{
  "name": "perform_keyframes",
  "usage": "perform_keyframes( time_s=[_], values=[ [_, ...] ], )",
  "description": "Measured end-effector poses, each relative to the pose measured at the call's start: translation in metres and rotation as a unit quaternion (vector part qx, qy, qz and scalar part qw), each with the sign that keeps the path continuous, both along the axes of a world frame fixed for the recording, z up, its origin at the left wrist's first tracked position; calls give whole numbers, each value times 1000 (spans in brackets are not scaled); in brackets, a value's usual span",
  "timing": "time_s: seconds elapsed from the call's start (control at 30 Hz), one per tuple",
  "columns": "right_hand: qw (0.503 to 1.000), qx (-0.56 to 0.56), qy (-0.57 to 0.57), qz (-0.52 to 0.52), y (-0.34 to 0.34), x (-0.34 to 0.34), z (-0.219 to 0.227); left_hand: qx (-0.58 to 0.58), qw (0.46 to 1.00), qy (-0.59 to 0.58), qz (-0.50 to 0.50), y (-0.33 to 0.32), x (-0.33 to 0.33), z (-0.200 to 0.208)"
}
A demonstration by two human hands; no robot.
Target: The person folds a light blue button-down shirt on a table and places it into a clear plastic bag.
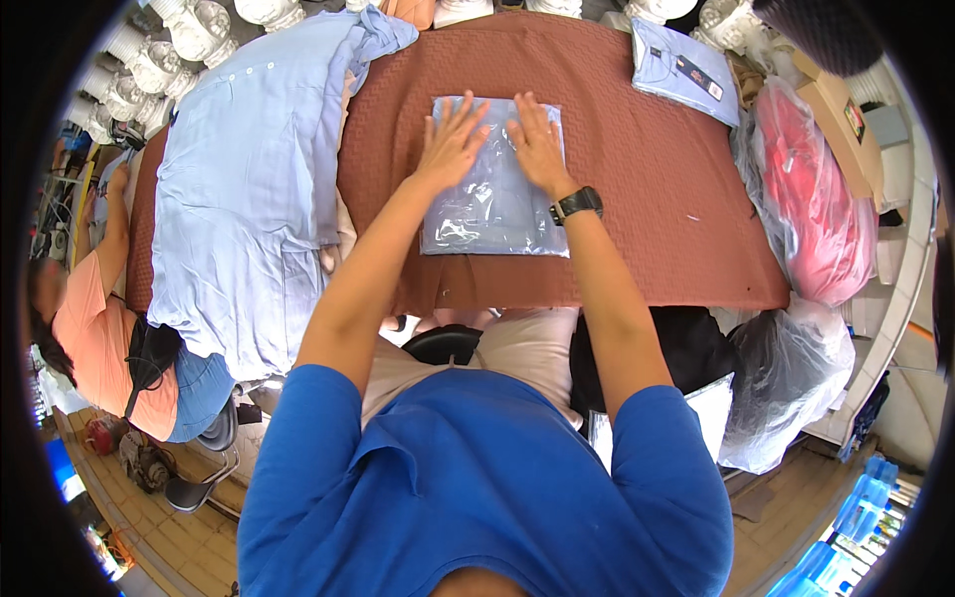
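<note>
A folded light-blue shirt in a clear plastic bag (492,214) lies flat before me on a brown textured cloth (657,229). My left hand (455,141) rests on the upper left of the bag, its fingers spread. On the upper right, my right hand (537,144) lies flat with fingers stretched; a black watch (576,205) is on that wrist. Neither hand grips anything. Glare on the plastic hides some of the shirt's detail.
Unfolded light-blue shirts (239,189) are heaped at the left. Another folded shirt with a dark tag (686,75) lies far right, near a plastic-wrapped red bundle (804,189) and a cardboard box (841,129). White balusters (199,35) line the back. A person in orange (95,308) sits left.
</note>
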State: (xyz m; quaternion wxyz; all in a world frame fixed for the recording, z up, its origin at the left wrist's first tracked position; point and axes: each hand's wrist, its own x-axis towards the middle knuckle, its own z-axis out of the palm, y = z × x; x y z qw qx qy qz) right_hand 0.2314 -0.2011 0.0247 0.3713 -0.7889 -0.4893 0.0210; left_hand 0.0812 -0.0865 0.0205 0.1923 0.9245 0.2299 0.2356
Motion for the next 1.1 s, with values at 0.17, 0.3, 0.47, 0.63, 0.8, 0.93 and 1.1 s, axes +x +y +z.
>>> perform_keyframes(
  time_s=[0.17,0.3,0.47,0.63,0.8,0.93,1.1],
  values=[
    [989,-30,-147,17,-51,-38,23,36,999,5,-32,-39,-37,17],
    [982,-77,-171,17,-64,-56,1,82,996,19,-23,-62,-41,-1],
    [980,-70,-184,1,-64,-57,-4,85,996,17,-18,-63,-41,-3],
    [981,-80,-176,-1,-63,-58,-3,93,995,40,-9,-63,-41,-6],
    [981,-81,-175,4,-62,-56,-2,82,996,17,-15,-60,-40,-7],
    [986,-126,-106,-2,-49,-35,21,-15,995,99,4,-41,-26,19],
    [985,-34,-157,-54,-6,-13,7,73,996,-2,42,-9,6,0]
  ],
)
